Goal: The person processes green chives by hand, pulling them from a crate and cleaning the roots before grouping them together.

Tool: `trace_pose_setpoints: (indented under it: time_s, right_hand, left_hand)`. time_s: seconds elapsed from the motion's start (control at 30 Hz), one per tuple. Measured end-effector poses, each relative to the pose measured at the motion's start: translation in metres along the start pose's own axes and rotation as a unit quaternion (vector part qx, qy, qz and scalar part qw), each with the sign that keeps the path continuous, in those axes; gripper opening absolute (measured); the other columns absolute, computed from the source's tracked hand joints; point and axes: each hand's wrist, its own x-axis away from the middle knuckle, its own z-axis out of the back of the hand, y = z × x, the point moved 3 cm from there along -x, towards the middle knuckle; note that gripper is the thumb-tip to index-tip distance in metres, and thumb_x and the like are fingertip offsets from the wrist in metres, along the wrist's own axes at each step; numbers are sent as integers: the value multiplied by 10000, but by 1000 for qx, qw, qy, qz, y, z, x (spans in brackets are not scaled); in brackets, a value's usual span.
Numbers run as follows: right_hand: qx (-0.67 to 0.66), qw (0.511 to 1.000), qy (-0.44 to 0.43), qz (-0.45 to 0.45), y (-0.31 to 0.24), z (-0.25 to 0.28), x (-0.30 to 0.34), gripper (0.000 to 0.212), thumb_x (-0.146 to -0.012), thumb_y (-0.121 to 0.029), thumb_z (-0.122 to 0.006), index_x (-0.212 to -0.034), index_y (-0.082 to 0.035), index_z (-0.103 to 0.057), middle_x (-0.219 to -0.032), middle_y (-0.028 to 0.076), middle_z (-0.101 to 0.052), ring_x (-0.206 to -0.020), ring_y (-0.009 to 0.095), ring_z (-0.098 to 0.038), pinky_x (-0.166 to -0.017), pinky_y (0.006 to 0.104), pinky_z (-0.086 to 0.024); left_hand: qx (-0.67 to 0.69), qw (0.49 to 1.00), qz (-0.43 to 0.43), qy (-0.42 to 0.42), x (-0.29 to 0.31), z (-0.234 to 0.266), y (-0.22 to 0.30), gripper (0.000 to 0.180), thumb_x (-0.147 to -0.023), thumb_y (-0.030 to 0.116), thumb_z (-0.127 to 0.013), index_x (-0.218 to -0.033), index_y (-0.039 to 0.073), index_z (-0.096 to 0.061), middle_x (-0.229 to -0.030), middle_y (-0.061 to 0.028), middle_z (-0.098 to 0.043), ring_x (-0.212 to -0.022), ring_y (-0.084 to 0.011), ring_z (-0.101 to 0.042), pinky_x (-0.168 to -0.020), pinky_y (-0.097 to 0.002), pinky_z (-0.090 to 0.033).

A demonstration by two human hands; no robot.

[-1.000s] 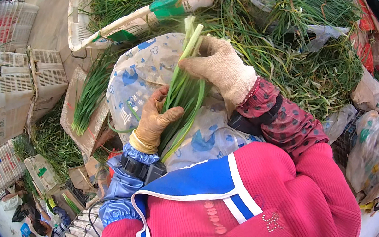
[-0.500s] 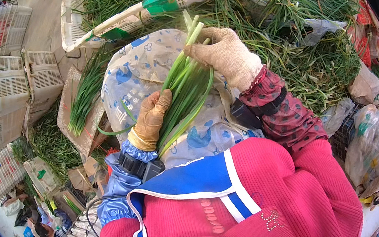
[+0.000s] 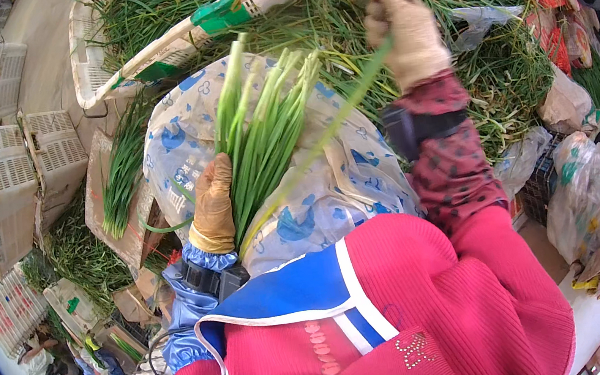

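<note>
My left hand (image 3: 212, 206), in a tan rubber glove, is closed round a bunch of garlic chives (image 3: 268, 134). Their pale stem ends fan out upward and the green leaves hang toward my lap. A patterned plastic sheet (image 3: 319, 212) covers my lap beneath them. Up and to the right, my right hand (image 3: 408, 38), in a cream knit glove, is closed on a single garlic chive stalk (image 3: 330, 131). Its pale end sticks up above the fingers, and its long leaf trails back, blurred, toward the bunch. One loose leaf (image 3: 168, 227) curls out beside my left hand.
A white plastic crate (image 3: 174, 55) full of chives stands ahead. Heaped chives and trimmings (image 3: 495, 99) lie at the right, near a clear plastic bag (image 3: 592, 192). A chive bundle (image 3: 122, 178) rests on a board at left, by upright crates (image 3: 7, 190).
My right hand has left the bunch and moved up and right, drawing one stalk out. My left hand has shifted slightly left and down with the bunch, whose stems now fan apart.
</note>
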Motion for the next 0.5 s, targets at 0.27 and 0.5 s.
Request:
trace_pose_setpoints:
  time_s: [0.27, 0.5]
  right_hand:
    - [541, 828, -143, 5, -2, 53, -19, 186, -862, -137, -663, -982, 0, -700, -832, 9, -667, -750, 80, -570, -704, 243, -473]
    - [407, 875, -242, -103, 41, -26, 17, 417, -783, -245, -747, -1090, 15, -638, -955, 71, -665, -869, 126, -597, -792, 251, -474]
  left_hand:
    - [-62, 995, -77, -29, -8, 10, 13, 378, -794, 189, -772, -1115, 29, -651, -979, -15, -678, -827, -100, -612, -745, -248, -482]
    - [-167, 978, -85, 94, -19, 15, 11, 261, -828, 79, -711, -1076, 20, -658, -945, -32, -679, -816, -124, -617, -755, -261, -493]
